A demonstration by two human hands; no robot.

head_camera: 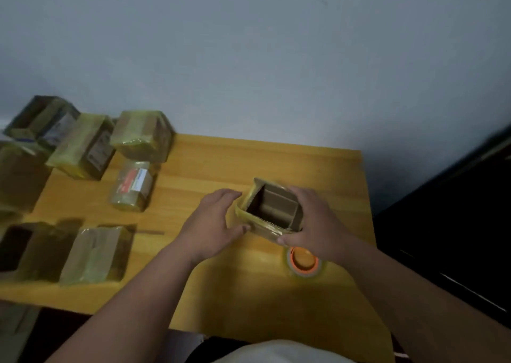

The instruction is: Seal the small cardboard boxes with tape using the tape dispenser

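Note:
A small cardboard box (272, 206) with its top open stands on the wooden table (221, 166), its near flap glossy with yellowish tape. My right hand (312, 221) grips the box's right side, thumb on the near edge. My left hand (213, 221) is at the box's left side, fingers fairly straight and the thumb touching its near left corner. A tape roll with an orange core (303, 260) lies flat on the table just below my right hand, partly hidden by the wrist.
Several taped cardboard boxes (142, 135) crowd the table's left half and far left corner, one (16, 247) lying open at the left edge. A wall rises behind the table. Dark furniture (456, 224) stands to the right.

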